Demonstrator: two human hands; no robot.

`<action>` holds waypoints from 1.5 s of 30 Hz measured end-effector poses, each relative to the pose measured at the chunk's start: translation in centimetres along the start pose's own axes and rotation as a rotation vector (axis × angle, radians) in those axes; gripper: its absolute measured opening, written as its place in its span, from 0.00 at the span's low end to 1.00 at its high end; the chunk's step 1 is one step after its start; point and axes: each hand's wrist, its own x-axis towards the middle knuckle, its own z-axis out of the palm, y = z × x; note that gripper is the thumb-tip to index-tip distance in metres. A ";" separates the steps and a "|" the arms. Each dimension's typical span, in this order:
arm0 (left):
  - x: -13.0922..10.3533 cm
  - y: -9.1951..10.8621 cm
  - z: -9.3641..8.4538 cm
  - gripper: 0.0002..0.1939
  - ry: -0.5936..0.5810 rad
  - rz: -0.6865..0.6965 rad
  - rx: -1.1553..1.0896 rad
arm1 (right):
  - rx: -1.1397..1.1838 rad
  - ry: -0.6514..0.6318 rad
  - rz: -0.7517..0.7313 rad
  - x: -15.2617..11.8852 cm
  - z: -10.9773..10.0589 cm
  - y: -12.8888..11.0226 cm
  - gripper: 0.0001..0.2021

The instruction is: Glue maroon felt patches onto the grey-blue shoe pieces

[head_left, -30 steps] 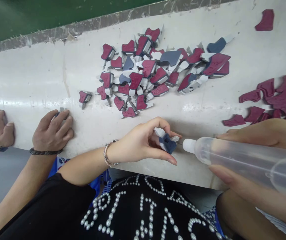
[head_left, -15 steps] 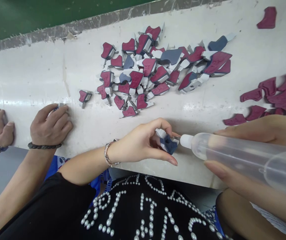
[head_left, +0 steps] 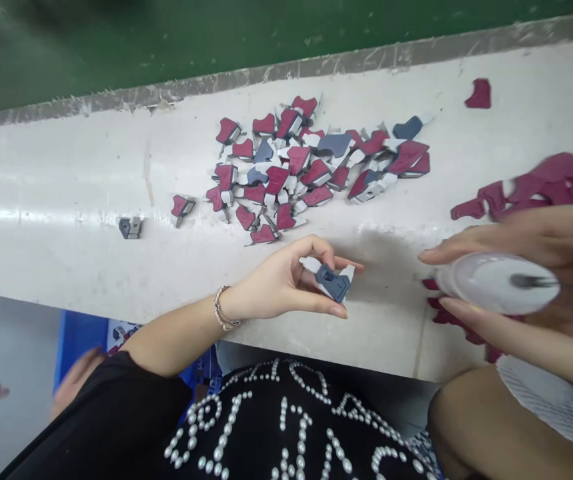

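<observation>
Slate-blue piece: a small blue and white moulded part point(head_left: 333, 281), pinched in my left hand point(head_left: 286, 283) just above the near edge of the bench.
Left hand: fingers and thumb closed on the part, thumb under it, fingertips on top; bracelet at the wrist.
Long axis: the part lies roughly left to right, its free end pointing toward my right hand.
Right hand: my right hand point(head_left: 526, 280) is wrapped round a clear plastic bottle point(head_left: 499, 283), seen nearly end-on and blurred.
Gap: bottle and part are apart, with bare bench between; the part sits to the left of the right hand, so the left hand is the nearer one.
Beyond the left hand: a heap of maroon and blue parts point(head_left: 311, 170) on the white bench point(head_left: 66, 187).
Left of that: one loose blue part point(head_left: 130, 227), alone.
By the right hand: flat maroon pieces point(head_left: 541, 187) beyond it.
Low left: blurred hands of another person point(head_left: 73, 383), off the bench.
</observation>
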 end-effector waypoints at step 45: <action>-2.1 -7.1 4.7 0.10 0.437 0.476 -0.020 | 0.172 -0.189 0.215 -3.6 5.3 0.0 0.10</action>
